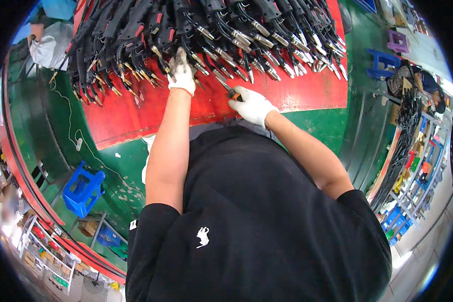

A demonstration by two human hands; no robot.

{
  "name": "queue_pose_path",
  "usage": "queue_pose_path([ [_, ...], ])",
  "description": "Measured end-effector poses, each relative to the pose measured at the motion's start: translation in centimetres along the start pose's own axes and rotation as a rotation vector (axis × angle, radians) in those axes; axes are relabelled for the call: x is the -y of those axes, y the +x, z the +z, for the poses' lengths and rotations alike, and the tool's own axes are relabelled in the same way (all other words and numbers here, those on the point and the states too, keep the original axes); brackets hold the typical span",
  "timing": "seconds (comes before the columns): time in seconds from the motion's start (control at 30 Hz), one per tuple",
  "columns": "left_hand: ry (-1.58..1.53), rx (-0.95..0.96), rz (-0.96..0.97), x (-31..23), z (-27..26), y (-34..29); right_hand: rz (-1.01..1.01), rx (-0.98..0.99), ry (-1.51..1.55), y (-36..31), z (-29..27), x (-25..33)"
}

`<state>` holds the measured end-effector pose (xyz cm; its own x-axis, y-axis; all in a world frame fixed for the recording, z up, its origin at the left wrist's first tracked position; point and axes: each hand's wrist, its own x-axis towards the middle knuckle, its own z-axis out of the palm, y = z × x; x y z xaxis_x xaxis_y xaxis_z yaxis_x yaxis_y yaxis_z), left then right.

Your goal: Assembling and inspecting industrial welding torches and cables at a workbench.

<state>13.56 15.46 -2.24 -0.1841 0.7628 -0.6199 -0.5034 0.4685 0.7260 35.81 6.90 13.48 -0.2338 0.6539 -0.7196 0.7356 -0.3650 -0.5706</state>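
A dense row of black welding torches [136, 30], their bent necks tipped with metal nozzles or brass-coloured ends, lies across the red tabletop [121, 118]. Among the necks at the middle, my left hand [181, 73], in a white glove with dirty fingertips, is closed on one welding torch; its fingers partly hide the neck. To the right, my gloved right hand [251, 104] grips a hand tool [235, 95] with an orange and black handle. The tool's thin metal end points up and left towards the nozzles; whether it touches one I cannot tell.
A blue stool [83, 189] stands on the green floor at the left, near a white cable [105, 163]. Another blue stool [382, 64] and a purple stool [397, 41] are at the far right. More black torches [405, 136] hang by shelving; a person [430, 88] is behind them.
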Motion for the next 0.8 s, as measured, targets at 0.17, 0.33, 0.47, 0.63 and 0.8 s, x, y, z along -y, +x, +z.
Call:
queue_pose_path([
  [0.17, 0.086, 0.028, 0.115, 0.5, -1.1, 1.1, -0.006, 0.021, -0.129, 0.5, -0.5, 1.0],
  [0.33, -0.114, 0.188, -0.037, -2.7, 1.8, -1.9, -0.029, 0.026, -0.057, 1.7, 0.2, 0.1],
  [0.47, -0.158, 0.142, -0.025, -3.3, 2.1, -2.2, -0.038, 0.041, -0.036, 1.4, 0.2, 0.9],
  [0.63, -0.114, 0.120, -0.055, -3.4, 2.1, -1.9, -0.045, 0.019, -0.016, 1.4, 0.0, 1.2],
  [0.8, -0.116, 0.103, 0.032, -2.8, 1.5, -1.1, -0.077, -0.017, -0.031, 2.1, 0.5, 1.0],
])
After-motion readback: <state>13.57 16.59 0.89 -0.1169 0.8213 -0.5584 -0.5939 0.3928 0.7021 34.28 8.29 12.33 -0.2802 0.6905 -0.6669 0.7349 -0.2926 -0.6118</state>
